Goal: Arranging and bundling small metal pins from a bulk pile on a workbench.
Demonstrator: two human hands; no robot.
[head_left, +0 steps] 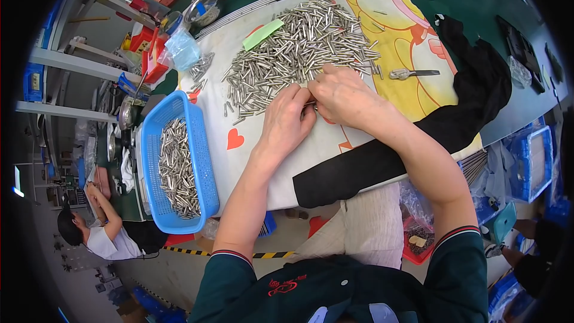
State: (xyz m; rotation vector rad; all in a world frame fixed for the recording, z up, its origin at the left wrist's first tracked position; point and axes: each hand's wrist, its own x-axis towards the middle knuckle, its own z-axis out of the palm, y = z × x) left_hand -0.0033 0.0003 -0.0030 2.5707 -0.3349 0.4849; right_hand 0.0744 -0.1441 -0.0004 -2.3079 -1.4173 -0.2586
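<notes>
A heap of short silvery metal pins [299, 42] is spread over a printed cloth [263, 149] on the table. At the near edge of this heap my left hand [286, 116] and my right hand [341, 96] meet, their fingertips almost touching. Both have bent, closed fingers in a pinch. A small dark sliver shows between the fingertips, but my fingers hide most of it and I cannot tell what it is. A green paper slip [263, 34] lies on the heap's left side.
Left of my forearm stands a blue plastic basket [206, 173] holding more pins. A black sleeve-like cloth [353, 173] stretches along the near right edge. A small tool with a dark blade [418, 73] lies right of the heap. Another person [113, 236] sits at the far left.
</notes>
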